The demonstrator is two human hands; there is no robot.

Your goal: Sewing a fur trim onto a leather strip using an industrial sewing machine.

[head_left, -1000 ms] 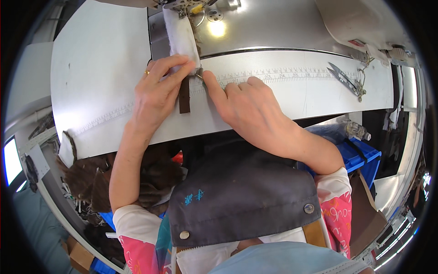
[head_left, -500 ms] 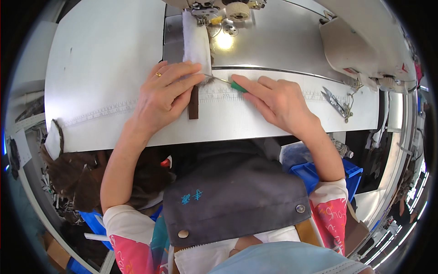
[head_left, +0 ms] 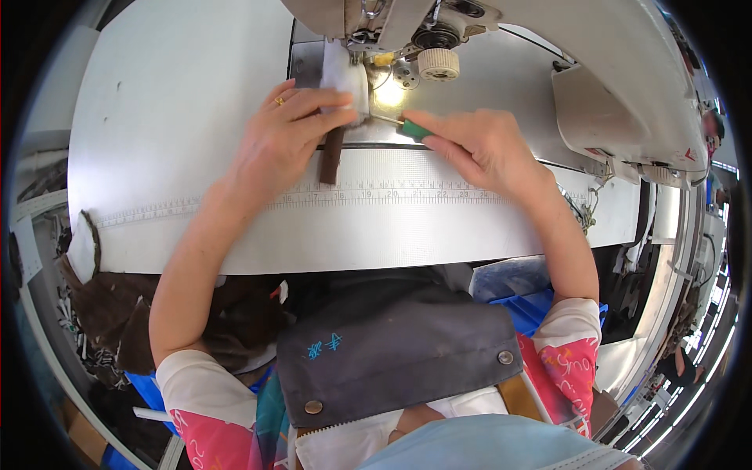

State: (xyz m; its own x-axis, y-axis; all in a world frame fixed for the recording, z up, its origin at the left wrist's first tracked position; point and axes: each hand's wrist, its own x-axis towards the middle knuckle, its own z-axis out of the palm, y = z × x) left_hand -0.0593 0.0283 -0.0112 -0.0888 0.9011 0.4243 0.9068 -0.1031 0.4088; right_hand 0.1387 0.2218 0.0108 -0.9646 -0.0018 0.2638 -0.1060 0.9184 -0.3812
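So the left hand (head_left: pixel 286 137) has its fingers (head_left: pixel 329 100) spread flat and pressing down on a white fabric piece (head_left: pixel 345 78), right at the foot of the sewing machine (head_left: pixel 486 31). A dark brown strip (head_left: pixel 330 160) pokes out from under that hand toward the person, lying across the edge of the machine bed. There's a gold ring (head_left: pixel 279 100) on one finger.

The right hand (head_left: pixel 486 145) has its fingers pinched narrow around a small green-handled tool (head_left: pixel 413 128), metal tip pointing left toward the lit spot under the needle, just beside the white fabric.

Compared with half a second ago, both hands are further up toward the machine: back then the fabric ran out well ahead of the left fingers, now they're on top of its upper part, close to the needle area. The green tool was barely peeking out of the right hand before; now the handle and tip show clearly. A second ago the right hand lay flat on the strip with no tool visible.

Everything sits on the white bench (head_left: pixel 157 141), with a printed ruler strip (head_left: pixel 392 194) running along it just below the hands.
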